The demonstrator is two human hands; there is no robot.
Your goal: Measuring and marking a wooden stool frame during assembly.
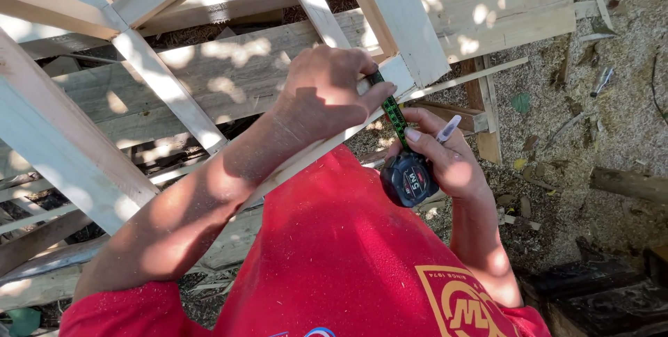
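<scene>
The left hand (323, 93) presses the free end of the tape blade (394, 118) against a pale wooden slat (316, 152), fingers closed over it. The right hand (442, 163) grips the black tape measure case (408, 179) and also pinches a pen (448, 129) (tip pointing up and away). The blade's long axis runs diagonally from the case up-left to the slat's end, so the left hand is nearer the wooden frame (160, 79), the case just below and right of it.
</scene>
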